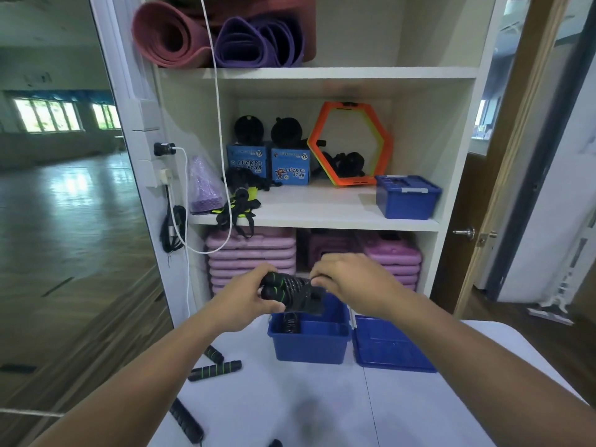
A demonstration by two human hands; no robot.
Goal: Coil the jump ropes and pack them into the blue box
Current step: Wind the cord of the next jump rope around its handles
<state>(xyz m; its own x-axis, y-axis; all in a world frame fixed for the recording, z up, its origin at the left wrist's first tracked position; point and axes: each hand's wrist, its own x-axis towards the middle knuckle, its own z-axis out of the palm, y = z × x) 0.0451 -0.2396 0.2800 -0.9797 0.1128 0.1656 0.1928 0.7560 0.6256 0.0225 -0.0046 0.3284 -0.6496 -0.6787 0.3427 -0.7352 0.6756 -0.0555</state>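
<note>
A coiled black jump rope point(292, 293) with green-banded handles hangs above the open blue box point(311, 341). My left hand point(248, 296) grips its handle end. My right hand point(350, 280) pinches the rope wound around it at the right. Inside the box lies another black coil point(290, 322). Two more green-banded handles point(214, 366) lie on the white table point(322, 411) to the left of the box. A further black handle point(187, 421) rests near the table's left front edge.
The box's blue lid point(390, 345) lies flat to its right. Behind the table stands a white shelf unit point(316, 217) holding a second blue box point(407, 196), an orange hexagon ring point(350, 145), black straps, pink step boards and rolled mats. A white cable point(222, 150) hangs at the left.
</note>
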